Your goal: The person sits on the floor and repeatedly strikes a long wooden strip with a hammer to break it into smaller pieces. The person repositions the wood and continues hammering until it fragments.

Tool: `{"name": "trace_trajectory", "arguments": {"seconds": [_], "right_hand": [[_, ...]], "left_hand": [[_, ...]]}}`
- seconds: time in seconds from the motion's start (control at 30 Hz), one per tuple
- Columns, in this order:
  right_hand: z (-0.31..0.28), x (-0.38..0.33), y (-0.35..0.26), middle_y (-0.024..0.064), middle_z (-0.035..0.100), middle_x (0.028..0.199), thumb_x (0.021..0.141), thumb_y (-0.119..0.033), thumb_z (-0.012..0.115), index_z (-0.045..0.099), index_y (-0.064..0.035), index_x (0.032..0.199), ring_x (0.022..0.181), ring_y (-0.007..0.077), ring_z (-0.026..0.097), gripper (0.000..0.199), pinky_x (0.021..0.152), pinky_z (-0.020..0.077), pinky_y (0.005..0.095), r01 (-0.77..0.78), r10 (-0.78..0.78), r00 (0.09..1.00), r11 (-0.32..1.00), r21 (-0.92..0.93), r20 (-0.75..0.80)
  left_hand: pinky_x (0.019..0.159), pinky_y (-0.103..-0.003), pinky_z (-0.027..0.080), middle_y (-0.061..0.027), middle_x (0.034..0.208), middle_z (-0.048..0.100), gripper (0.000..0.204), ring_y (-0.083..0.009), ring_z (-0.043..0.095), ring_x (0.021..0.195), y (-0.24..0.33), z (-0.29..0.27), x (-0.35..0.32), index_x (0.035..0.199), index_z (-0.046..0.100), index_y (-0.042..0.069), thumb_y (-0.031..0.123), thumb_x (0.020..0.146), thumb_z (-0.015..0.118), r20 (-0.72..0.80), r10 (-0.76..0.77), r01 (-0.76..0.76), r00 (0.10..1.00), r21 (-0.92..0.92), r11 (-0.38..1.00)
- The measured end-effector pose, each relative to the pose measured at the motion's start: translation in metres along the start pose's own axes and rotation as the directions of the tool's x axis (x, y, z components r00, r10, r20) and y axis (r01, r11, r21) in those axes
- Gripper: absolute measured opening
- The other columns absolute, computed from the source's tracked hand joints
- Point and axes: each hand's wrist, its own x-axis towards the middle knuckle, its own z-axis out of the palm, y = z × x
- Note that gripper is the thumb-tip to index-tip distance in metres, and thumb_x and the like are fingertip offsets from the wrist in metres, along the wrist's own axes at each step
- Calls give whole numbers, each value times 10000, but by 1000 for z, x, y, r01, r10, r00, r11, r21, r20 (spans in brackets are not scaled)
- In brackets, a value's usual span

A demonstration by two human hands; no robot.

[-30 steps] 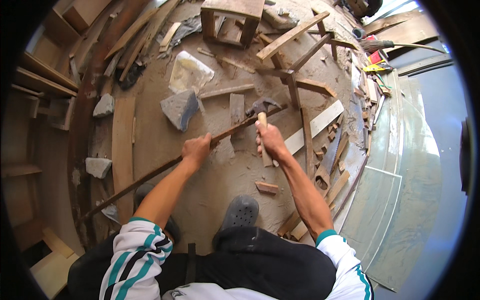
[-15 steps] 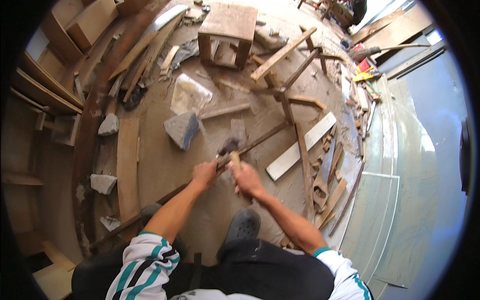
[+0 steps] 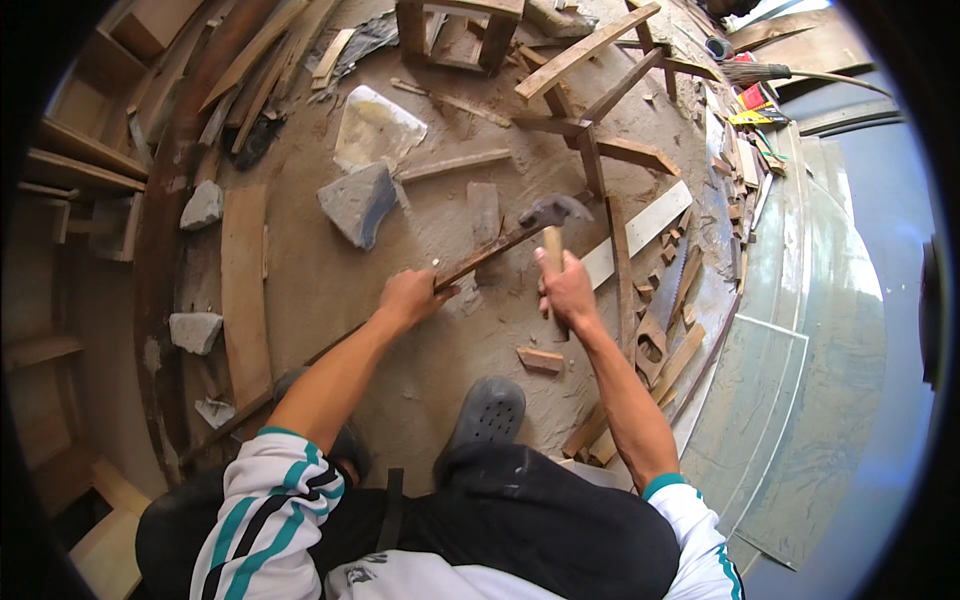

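Observation:
My left hand point(image 3: 408, 300) is closed around a long, thin wooden strip point(image 3: 482, 258), which slants from the lower left up toward the hammer. In my right hand point(image 3: 568, 291) is a claw hammer point(image 3: 553, 240), gripped by its pale wooden handle. Its dark metal head point(image 3: 556, 211) is raised close to the strip's far end; whether they touch I cannot tell. A small wood offcut point(image 3: 541, 360) lies on the floor below the hammer.
Ahead stands a wooden frame point(image 3: 588, 150) with crossed legs. A grey stone block point(image 3: 358, 206) and a pale broken slab point(image 3: 378, 128) lie beyond my left hand. At right are a handsaw point(image 3: 652, 342), a white board point(image 3: 600, 262), scraps and glass sheets point(image 3: 790, 400).
My right hand has moved right with the hammer, away from my left hand. The small offcut now shows on the floor. My left hand still grips the strip, and the view has shifted.

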Motion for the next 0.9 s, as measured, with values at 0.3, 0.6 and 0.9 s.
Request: {"name": "trace_trajectory", "arguments": {"seconds": [0.3, 0.6, 0.9], "right_hand": [[27, 28, -2, 80, 558, 601, 1012, -393, 577, 506, 3, 839, 416, 209, 598, 438, 393, 490, 378, -26, 34, 999, 974, 226, -29], [27, 28, -10, 38, 533, 657, 1023, -430, 545, 521, -38, 938, 438, 161, 549, 402, 390, 471, 342, -146, 120, 983, 970, 193, 141], [22, 33, -11, 27, 526, 661, 1030, -424, 535, 509, -54, 951, 430, 145, 535, 380, 385, 459, 327, -84, 61, 989, 982, 170, 134]], "left_hand": [[707, -520, 539, -220, 824, 709, 581, -430, 694, 801, -2, 2, 3, 962, 757, 116, 677, 876, 631, 7, -22, 22, 1000, 7, 1000], [739, -520, 545, -220, 844, 717, 619, -427, 700, 821, 5, -8, -3, 950, 755, 83, 684, 878, 623, 9, -37, 37, 999, 13, 999], [758, -519, 542, -237, 847, 710, 635, -437, 694, 848, 6, -11, 3, 966, 760, 54, 671, 872, 641, 39, -26, 27, 999, -23, 999]]}}
